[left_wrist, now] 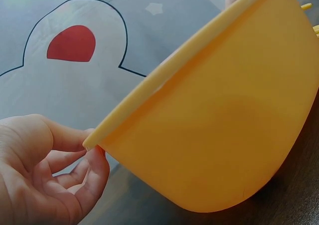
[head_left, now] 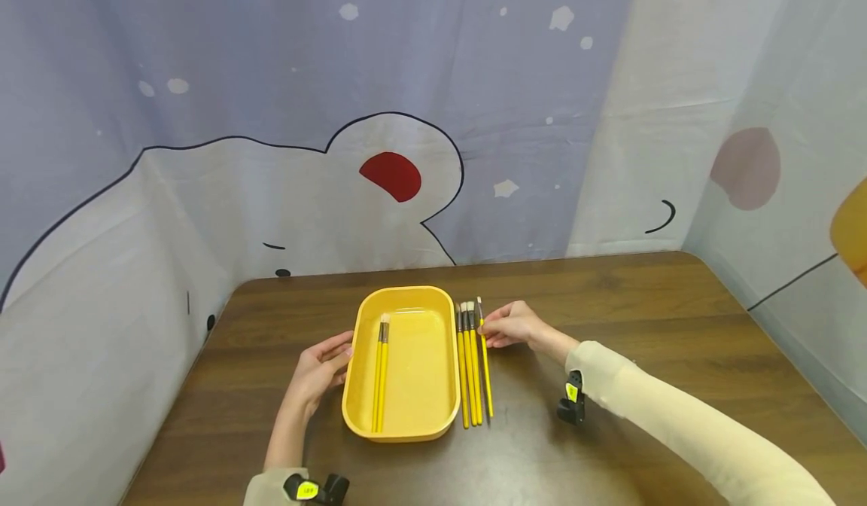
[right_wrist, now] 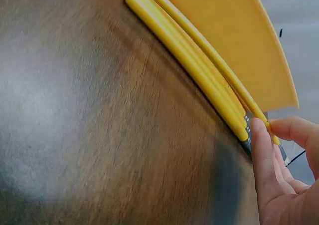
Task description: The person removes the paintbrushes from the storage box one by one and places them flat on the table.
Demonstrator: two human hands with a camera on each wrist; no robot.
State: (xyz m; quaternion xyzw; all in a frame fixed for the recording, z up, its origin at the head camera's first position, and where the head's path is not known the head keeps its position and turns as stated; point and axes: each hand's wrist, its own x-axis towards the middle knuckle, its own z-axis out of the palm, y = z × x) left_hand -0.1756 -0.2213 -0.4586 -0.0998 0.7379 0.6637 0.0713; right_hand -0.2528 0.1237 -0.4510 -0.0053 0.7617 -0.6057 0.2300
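A yellow plastic tray (head_left: 420,370) stands on the table, with two yellow-handled paintbrushes (head_left: 381,378) lying side by side along its left part. My left hand (head_left: 321,367) pinches the tray's left rim between thumb and fingers, which the left wrist view shows close up at the rim (left_wrist: 92,140). To the right of the tray lie several more paintbrushes (head_left: 469,370) in a row, bristles toward the back. My right hand (head_left: 511,325) pinches one paintbrush (head_left: 486,374) near its ferrule, just right of that row. In the right wrist view this brush (right_wrist: 214,55) overlaps the row's handles.
The brown wooden table (head_left: 630,303) extends to both sides of the tray. Behind it hangs a printed curtain (head_left: 528,152) close to the table's back edge. A black wrist camera (head_left: 572,400) sits on the right sleeve, another camera (head_left: 318,489) on the left.
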